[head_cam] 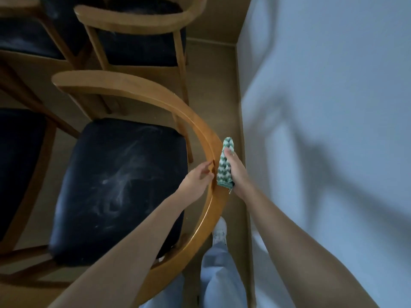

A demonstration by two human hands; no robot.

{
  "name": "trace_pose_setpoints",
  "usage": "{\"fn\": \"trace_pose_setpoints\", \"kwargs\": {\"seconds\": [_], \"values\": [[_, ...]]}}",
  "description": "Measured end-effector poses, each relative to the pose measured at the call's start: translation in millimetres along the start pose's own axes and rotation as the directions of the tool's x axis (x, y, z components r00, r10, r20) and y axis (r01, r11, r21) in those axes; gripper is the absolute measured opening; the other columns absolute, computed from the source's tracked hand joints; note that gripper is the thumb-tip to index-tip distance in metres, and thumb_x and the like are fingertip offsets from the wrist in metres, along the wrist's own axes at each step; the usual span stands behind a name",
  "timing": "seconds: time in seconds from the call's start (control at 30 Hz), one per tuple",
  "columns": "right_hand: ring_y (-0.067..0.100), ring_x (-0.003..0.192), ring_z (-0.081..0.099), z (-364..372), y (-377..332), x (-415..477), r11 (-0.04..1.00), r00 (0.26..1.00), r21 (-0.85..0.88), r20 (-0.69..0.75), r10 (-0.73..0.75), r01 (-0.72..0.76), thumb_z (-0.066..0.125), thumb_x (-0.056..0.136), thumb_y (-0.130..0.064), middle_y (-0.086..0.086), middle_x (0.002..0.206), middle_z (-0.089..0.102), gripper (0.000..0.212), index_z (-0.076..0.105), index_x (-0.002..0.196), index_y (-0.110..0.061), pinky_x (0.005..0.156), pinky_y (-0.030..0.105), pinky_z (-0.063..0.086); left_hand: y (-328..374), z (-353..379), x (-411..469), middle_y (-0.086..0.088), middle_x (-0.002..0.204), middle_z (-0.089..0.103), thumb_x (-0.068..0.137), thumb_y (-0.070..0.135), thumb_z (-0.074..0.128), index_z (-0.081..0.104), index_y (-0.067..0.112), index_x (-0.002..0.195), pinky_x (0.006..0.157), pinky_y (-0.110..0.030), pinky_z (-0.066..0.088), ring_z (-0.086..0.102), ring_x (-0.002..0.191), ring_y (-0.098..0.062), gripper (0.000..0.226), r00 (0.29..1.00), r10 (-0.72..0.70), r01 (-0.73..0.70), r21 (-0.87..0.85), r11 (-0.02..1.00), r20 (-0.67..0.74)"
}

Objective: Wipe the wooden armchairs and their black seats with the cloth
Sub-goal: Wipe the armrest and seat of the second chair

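A wooden armchair with a curved backrest rail stands right below me. Its black seat shows pale dusty smears. My right hand holds a green-and-white patterned cloth against the outer face of the curved rail. My left hand rests on the inner side of the same rail, fingers loosely bent, holding nothing.
A second armchair with a black seat stands beyond, and parts of two more chairs show at the left. A white wall runs close along the right. My legs and a white shoe stand on the brown floor between chair and wall.
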State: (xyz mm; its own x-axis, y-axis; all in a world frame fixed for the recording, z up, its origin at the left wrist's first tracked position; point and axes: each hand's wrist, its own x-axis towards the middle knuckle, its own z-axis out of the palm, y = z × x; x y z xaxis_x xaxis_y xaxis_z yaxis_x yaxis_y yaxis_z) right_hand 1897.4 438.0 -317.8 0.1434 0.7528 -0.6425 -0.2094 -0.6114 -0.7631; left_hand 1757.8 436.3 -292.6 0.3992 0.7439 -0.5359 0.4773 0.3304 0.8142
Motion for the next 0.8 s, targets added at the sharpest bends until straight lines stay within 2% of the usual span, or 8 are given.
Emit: {"fn": "trace_pose_setpoints", "kwargs": {"seconds": [0.17,0.27,0.37,0.47,0.57,0.63,0.73,0.8], "values": [[0.021,0.112,0.057,1.4,-34.4,37.1,0.959,0.992,-0.271,0.109,-0.058,0.086,0.054,0.092,-0.04,0.005,0.131,0.054,0.062,0.026,0.146,-0.028,0.098,0.039,0.045,16.2,-4.0,28.7,-0.001,0.149,0.029,0.099,0.026,0.042,0.02,0.023,0.149,0.096,-0.021,0.026,0.037,0.128,-0.013,0.054,0.993,-0.02,0.018,-0.021,1.0,-0.115],[0.019,0.119,0.049,4.4,-51.0,64.2,0.918,0.975,-0.38,0.218,-0.031,0.114,0.052,0.093,-0.038,-0.001,0.137,0.043,0.071,0.01,0.15,-0.032,0.098,0.035,0.041,20.1,-9.9,50.4,-0.002,0.147,0.033,0.099,0.026,0.042,0.022,0.022,0.149,0.102,-0.028,0.036,0.044,0.123,-0.014,0.054,0.974,-0.06,0.044,-0.076,0.996,-0.22],[0.023,0.134,0.037,8.9,-60.1,89.1,0.857,0.944,-0.47,0.325,-0.055,0.212,0.051,0.095,-0.033,0.001,0.153,0.025,0.071,0.005,0.15,-0.032,0.11,0.043,0.033,22.0,-13.9,69.4,-0.001,0.137,0.045,0.099,0.023,0.044,0.033,0.022,0.144,0.105,-0.033,0.038,0.048,0.121,-0.015,0.047,0.945,-0.122,0.079,-0.15,0.985,-0.304],[0.018,0.145,0.006,13.1,-66.7,110.0,0.692,0.893,-0.626,0.446,-0.061,0.36,0.049,0.096,-0.029,-0.004,0.159,-0.006,0.075,-0.003,0.15,-0.027,0.117,0.044,0.017,24.1,-13.7,82.1,0.006,0.113,0.057,0.098,0.015,0.045,0.048,0.017,0.129,0.082,-0.009,0.043,0.055,0.1,-0.004,0.031,0.917,-0.176,0.116,-0.182,0.976,-0.359],[0.017,0.145,-0.006,16.7,-77.6,127.7,0.466,0.851,-0.747,0.525,-0.023,0.474,0.045,0.097,-0.032,-0.004,0.157,-0.018,0.077,-0.012,0.149,-0.024,0.117,0.043,0.018,28.6,-7.7,92.4,0.015,0.101,0.056,0.098,0.013,0.045,0.049,0.019,0.124,0.069,-0.003,0.041,0.054,0.089,0.002,0.027,0.882,-0.241,0.143,-0.257,0.956,-0.406],[0.018,0.146,-0.005,21.0,-85.2,137.4,0.335,0.825,-0.776,0.566,-0.005,0.534,0.043,0.098,-0.035,-0.004,0.156,-0.021,0.078,-0.016,0.148,-0.023,0.113,0.043,0.027,34.8,-5.5,97.1,0.013,0.109,0.056,0.098,0.015,0.045,0.044,0.02,0.131,0.072,-0.004,0.041,0.055,0.093,0.003,0.033,0.854,-0.285,0.155,-0.311,0.938,-0.434],[0.021,0.146,0.006,30.6,-94.6,150.5,0.161,0.8,-0.788,0.6,-0.013,0.594,0.043,0.097,-0.039,-0.002,0.156,-0.023,0.082,-0.021,0.146,-0.023,0.102,0.041,0.043,35.8,-9.2,105.5,0.0,0.136,0.049,0.098,0.022,0.046,0.027,0.022,0.147,0.089,-0.019,0.04,0.054,0.112,-0.01,0.053,0.804,-0.344,0.162,-0.379,0.911,-0.485],[0.021,0.146,0.007,38.1,-98.2,159.7,0.066,0.775,-0.773,0.63,-0.042,0.631,0.043,0.096,-0.041,0.0,0.155,-0.024,0.085,-0.023,0.145,-0.023,0.098,0.038,0.046,34.4,-15.6,110.2,-0.003,0.142,0.043,0.098,0.023,0.045,0.021,0.023,0.149,0.092,-0.022,0.037,0.051,0.117,-0.011,0.057,0.783,-0.372,0.175,-0.397,0.901,-0.498]]}}
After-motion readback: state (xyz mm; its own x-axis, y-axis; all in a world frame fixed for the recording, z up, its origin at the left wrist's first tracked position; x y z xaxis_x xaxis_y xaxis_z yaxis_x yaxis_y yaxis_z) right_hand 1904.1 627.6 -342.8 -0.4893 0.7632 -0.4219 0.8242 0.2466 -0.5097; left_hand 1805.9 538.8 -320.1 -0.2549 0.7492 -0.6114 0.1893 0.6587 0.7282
